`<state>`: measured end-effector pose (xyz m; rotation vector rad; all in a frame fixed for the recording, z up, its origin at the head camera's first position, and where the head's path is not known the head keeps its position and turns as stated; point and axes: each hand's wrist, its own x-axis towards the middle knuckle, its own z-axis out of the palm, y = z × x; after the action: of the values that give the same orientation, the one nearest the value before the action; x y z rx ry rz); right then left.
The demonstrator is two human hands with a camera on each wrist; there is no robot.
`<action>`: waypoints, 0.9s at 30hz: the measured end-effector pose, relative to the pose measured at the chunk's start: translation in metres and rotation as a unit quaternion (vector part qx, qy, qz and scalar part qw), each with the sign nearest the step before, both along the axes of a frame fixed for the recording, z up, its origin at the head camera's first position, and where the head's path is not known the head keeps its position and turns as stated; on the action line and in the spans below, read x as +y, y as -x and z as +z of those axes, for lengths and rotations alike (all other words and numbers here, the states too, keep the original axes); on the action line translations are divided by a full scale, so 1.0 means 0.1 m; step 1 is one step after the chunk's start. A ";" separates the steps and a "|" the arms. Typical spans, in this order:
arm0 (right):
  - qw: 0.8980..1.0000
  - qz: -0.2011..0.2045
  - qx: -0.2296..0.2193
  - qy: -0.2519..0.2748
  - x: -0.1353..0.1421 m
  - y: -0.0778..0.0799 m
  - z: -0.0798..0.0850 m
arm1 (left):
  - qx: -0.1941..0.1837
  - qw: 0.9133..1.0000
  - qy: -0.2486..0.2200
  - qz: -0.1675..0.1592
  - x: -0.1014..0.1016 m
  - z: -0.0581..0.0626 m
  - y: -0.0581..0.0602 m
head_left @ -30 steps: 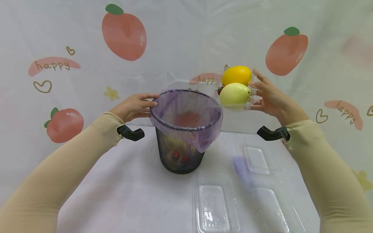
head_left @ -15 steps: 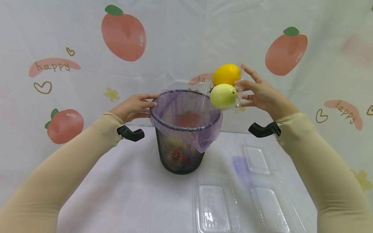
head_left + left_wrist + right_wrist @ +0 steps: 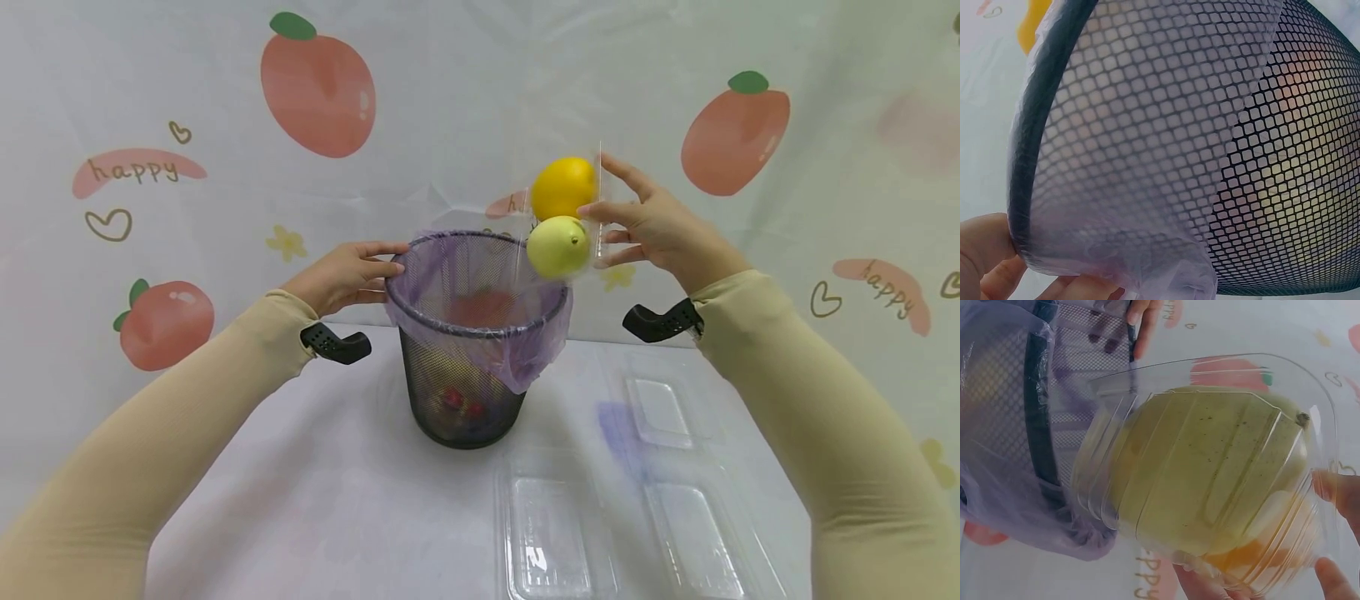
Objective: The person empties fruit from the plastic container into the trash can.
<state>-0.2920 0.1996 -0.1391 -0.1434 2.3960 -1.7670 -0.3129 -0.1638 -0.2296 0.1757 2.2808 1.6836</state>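
Note:
My left hand [image 3: 348,275] grips the left rim of a black mesh wastebasket [image 3: 423,358] with a thin purple bin liner [image 3: 517,362] folded over its rim. Red and yellowish things show through the mesh low inside. Above the basket's right rim, my right hand [image 3: 656,221] holds a clear plastic container [image 3: 1100,487] by its end, tilted with its other end toward the basket. In it lie a pale yellow-green fruit [image 3: 558,248] and an orange-yellow fruit [image 3: 564,188], which looks like a lemon. The right wrist view shows the green fruit through the container's wall.
Several clear plastic containers lie on the white table to the right, one in front [image 3: 551,533], another beside it [image 3: 697,533]. A bluish-purple patch [image 3: 622,437] shows near them. Behind stands a white cloth backdrop [image 3: 465,108] with printed fruit.
My right hand has moved left with the container of fruit, from right of the wastebasket to over its right rim, and the container has tilted more. The left hand has stayed at the rim.

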 end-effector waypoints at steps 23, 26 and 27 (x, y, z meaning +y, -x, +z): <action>0.996 0.010 0.043 -0.080 -0.18 0.01 0.01 | 0.005 1.000 0.002 -0.001 0.00 -0.01 0.00; 0.995 0.013 0.044 -0.083 -0.19 0.01 0.01 | 0.004 1.000 0.002 0.000 0.00 -0.01 0.00; 0.995 0.013 0.044 -0.083 -0.20 0.01 0.01 | 0.004 1.000 0.002 0.002 0.01 -0.01 0.00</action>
<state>-0.2927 0.1801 -0.1384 -0.2363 2.5773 -1.5723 -0.3124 -0.1632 -0.2304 0.1789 2.2923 1.6820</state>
